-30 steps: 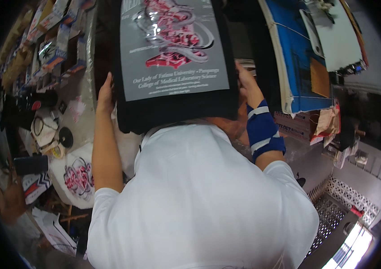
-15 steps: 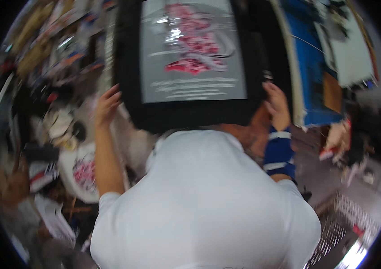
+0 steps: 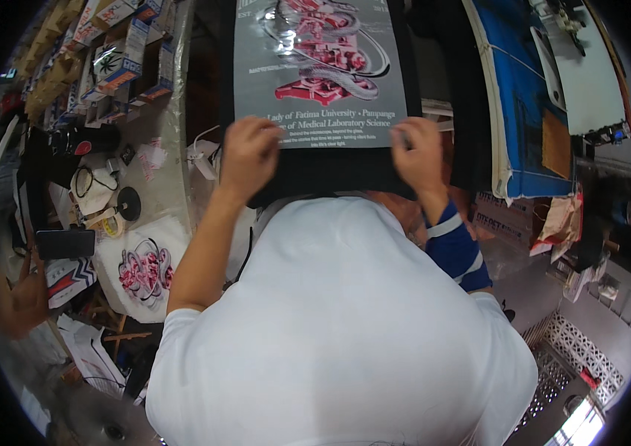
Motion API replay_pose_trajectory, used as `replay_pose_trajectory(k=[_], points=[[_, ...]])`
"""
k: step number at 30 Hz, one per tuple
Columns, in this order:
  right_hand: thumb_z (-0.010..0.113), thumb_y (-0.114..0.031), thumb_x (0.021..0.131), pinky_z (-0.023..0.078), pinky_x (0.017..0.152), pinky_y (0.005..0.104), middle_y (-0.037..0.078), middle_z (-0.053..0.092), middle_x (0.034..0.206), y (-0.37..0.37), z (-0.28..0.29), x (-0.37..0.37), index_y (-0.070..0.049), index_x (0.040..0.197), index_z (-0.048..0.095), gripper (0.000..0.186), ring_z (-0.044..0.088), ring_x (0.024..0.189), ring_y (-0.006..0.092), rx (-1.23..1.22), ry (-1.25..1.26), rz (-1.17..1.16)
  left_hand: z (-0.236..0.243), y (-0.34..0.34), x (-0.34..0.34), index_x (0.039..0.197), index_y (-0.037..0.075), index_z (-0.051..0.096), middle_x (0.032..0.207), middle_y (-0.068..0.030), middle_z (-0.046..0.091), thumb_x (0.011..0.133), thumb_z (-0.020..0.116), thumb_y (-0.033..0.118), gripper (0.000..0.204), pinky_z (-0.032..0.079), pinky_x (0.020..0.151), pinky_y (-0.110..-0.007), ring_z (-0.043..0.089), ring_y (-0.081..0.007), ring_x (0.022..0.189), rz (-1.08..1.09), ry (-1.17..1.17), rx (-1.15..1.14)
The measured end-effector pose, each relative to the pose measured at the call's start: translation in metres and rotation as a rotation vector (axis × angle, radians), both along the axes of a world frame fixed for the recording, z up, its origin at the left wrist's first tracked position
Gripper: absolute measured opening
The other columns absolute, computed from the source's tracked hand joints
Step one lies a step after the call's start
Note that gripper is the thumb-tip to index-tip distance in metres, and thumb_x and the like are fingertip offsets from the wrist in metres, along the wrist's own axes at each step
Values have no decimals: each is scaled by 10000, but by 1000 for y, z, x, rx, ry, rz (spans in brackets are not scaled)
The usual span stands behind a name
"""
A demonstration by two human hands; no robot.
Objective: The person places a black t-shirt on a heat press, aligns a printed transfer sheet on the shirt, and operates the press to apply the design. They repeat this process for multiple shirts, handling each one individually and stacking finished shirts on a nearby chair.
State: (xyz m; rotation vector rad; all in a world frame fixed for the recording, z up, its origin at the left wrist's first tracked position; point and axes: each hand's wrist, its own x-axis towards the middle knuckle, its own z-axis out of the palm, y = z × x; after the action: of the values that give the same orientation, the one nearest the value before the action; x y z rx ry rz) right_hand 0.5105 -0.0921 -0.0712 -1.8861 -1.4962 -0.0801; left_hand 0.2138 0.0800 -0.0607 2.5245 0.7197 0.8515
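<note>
A black garment (image 3: pixel 330 175) lies in front of me, with a grey sheet (image 3: pixel 319 41) on it bearing a pink-and-silver snake design and pale lettering. My left hand (image 3: pixel 252 145) is at the sheet's lower left corner, fingers curled over it. My right hand (image 3: pixel 415 149), above a blue-and-grey sleeve, curls its fingers at the lower right corner. Whether either hand grips the film or only touches it is hidden.
Cardboard boxes (image 3: pixel 111 63) fill the upper left. Below are a dark phone (image 3: pixel 65 243) and a white pad (image 3: pixel 144 271) with a similar pink print. Another person's arm (image 3: pixel 29 293) is at far left. A blue board (image 3: pixel 523 141) stands right, beside paper bags (image 3: pixel 557 215).
Both my hands have moved from the garment's outer sides inward onto the lower corners of the grey sheet, their fingers now more curled. The view has also shifted slightly.
</note>
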Motion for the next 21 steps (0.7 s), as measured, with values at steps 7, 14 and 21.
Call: replay_pose_trajectory(k=[7, 14, 21], points=[[780, -151, 780, 380, 1045, 478, 49, 663, 1079, 14, 1, -52, -110, 971, 740, 199, 591, 1095, 267, -96, -50, 280, -16, -35, 55, 1046, 105, 697, 1108, -47, 671, 765, 785, 69, 297, 390, 1073, -472, 611, -275, 1116, -207, 109, 11], [797, -177, 790, 360, 1037, 493, 28, 666, 1043, 16, -5, -55, -134, 939, 756, 160, 597, 1060, 250, -113, -78, 232, -20, -36, 56, 1050, 122, 693, 1109, -25, 673, 761, 797, 87, 309, 370, 1097, -473, 613, -249, 1111, -162, 127, 26], [785, -191, 809, 365, 1031, 520, 22, 669, 1021, 19, -16, -55, -132, 848, 733, 88, 607, 1021, 242, -66, -118, 212, -28, -37, 59, 1036, 128, 681, 1083, -21, 660, 777, 783, 106, 279, 367, 1096, -484, 617, -230, 1094, -146, 81, 70]])
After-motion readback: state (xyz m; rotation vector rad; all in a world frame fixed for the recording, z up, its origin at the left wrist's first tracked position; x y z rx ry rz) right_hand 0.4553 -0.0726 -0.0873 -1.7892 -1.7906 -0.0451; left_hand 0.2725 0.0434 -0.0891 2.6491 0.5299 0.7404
